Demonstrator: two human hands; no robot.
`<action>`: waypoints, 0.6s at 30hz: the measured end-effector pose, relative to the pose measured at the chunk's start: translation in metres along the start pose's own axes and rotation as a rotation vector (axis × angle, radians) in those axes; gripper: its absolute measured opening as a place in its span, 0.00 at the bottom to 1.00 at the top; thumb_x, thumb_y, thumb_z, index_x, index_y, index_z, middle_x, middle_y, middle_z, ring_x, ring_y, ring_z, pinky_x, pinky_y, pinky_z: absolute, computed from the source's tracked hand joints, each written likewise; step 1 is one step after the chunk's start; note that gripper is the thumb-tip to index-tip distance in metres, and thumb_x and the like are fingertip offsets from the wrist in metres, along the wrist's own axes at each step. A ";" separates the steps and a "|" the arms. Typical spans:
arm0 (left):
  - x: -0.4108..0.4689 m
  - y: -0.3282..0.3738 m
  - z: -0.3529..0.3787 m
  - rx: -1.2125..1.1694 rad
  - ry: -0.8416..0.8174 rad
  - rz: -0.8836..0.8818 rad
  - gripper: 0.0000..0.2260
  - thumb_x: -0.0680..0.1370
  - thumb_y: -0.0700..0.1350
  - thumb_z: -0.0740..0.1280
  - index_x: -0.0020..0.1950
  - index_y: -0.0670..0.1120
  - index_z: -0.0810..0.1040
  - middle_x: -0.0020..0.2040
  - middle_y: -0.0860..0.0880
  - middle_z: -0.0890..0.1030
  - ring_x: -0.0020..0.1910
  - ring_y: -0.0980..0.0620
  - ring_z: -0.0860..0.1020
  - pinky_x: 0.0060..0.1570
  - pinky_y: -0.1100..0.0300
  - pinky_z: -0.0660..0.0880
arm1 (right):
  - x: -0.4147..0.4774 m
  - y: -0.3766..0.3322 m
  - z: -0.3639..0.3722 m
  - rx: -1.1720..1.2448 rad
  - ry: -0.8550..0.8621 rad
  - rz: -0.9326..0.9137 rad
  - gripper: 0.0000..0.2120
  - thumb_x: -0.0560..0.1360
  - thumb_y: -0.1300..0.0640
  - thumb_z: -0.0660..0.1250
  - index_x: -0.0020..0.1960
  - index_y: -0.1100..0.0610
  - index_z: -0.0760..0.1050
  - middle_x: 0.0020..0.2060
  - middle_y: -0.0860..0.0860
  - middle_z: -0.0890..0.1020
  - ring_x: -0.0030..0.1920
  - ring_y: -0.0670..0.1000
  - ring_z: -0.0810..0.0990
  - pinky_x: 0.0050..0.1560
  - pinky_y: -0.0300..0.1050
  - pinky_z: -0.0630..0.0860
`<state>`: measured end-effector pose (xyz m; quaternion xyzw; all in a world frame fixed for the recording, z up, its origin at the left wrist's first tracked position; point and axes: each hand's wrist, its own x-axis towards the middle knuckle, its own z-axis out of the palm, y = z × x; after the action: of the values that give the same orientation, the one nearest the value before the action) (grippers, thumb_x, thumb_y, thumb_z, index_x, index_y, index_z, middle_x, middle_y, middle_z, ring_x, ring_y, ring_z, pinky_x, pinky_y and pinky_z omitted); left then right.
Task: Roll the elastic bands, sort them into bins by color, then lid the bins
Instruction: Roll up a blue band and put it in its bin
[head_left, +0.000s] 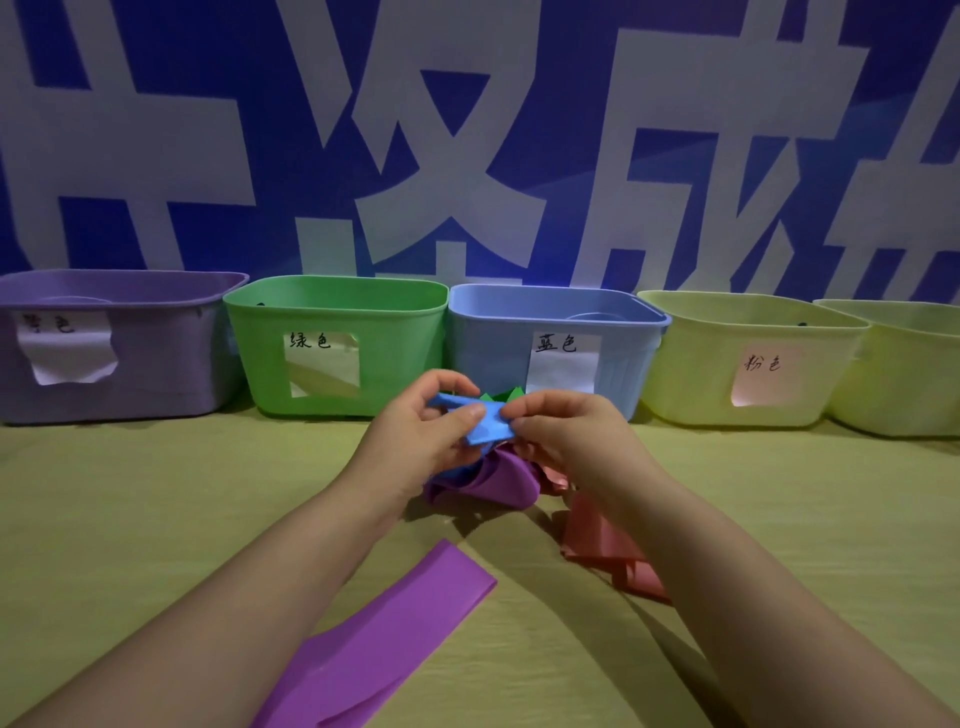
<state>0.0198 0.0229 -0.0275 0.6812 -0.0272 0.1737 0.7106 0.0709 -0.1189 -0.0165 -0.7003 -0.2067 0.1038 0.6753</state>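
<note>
The left hand (415, 434) and right hand (566, 431) meet just above the table (156, 493). Their fingers are curled, and thumbs and fingertips pinch a blue band (480, 422) at either end. The fingers cover much of it, so I cannot tell how far it is rolled. A green band (500, 395) shows only as a few points behind the blue one. Directly below the hands lies a crumpled purple band (485, 480). Beside it a pink band (605, 540) is partly hidden by the right forearm. Nearer the camera, a flat purple band (395, 639) runs off the bottom edge. Along the back stand open bins in a row: a purple bin (166, 364) with a curled, unreadable label, a green bin (395, 353), a blue bin (488, 343), a yellow bin (691, 364), and a second yellow bin (914, 374) cut off at the right.
</note>
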 end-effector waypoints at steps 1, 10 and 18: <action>-0.001 0.001 0.000 0.005 -0.036 0.010 0.09 0.74 0.33 0.66 0.46 0.46 0.74 0.40 0.45 0.79 0.38 0.51 0.80 0.39 0.63 0.79 | 0.000 -0.001 -0.001 0.051 0.008 0.011 0.11 0.73 0.70 0.64 0.38 0.58 0.79 0.33 0.57 0.79 0.32 0.49 0.76 0.35 0.35 0.73; 0.006 -0.001 -0.002 0.322 0.119 0.119 0.10 0.76 0.37 0.66 0.37 0.48 0.75 0.26 0.55 0.73 0.25 0.60 0.69 0.28 0.67 0.70 | -0.001 -0.003 0.000 -0.147 0.064 -0.086 0.06 0.72 0.62 0.70 0.38 0.54 0.78 0.26 0.46 0.79 0.25 0.41 0.74 0.29 0.32 0.70; -0.003 0.002 0.004 0.608 0.133 0.316 0.10 0.74 0.42 0.69 0.50 0.56 0.76 0.43 0.59 0.78 0.42 0.61 0.75 0.43 0.70 0.70 | -0.005 -0.009 -0.003 -0.244 0.058 -0.120 0.07 0.73 0.59 0.69 0.37 0.53 0.77 0.29 0.48 0.78 0.31 0.46 0.73 0.33 0.36 0.69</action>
<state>0.0171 0.0184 -0.0262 0.8362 -0.0332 0.3257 0.4400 0.0668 -0.1237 -0.0085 -0.7663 -0.2398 0.0172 0.5958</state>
